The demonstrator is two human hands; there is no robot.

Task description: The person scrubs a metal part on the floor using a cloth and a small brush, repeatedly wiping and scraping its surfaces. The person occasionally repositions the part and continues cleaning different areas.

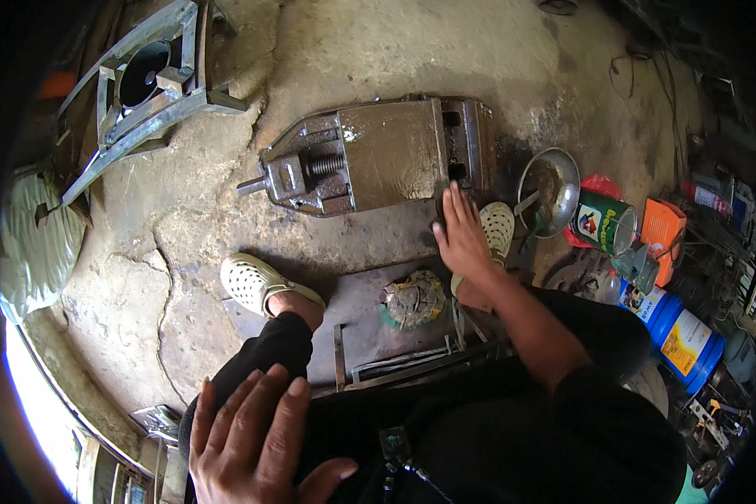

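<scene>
A large machine vise (391, 155) lies on the floor ahead of my feet, its surfaces dark, wet and shiny. Its threaded screw (324, 165) and square drive end point to the left. My right hand (464, 235) reaches forward with fingers stretched out, the fingertips at the near edge of the vise beside its jaw. Whether they touch the metal I cannot tell. My left hand (256, 445) is raised low in the view, over my left thigh, fingers spread and holding nothing. A crumpled, soiled rag bundle (414, 299) lies between my feet.
A metal bowl (549, 191) stands right of the vise. Beyond it are a green can (601, 223), an orange case (664, 239) and a blue bucket (680, 336). A welded steel frame (134, 118) stands far left, above a whitish sack (42, 239). Metal bars (412, 359) lie before me.
</scene>
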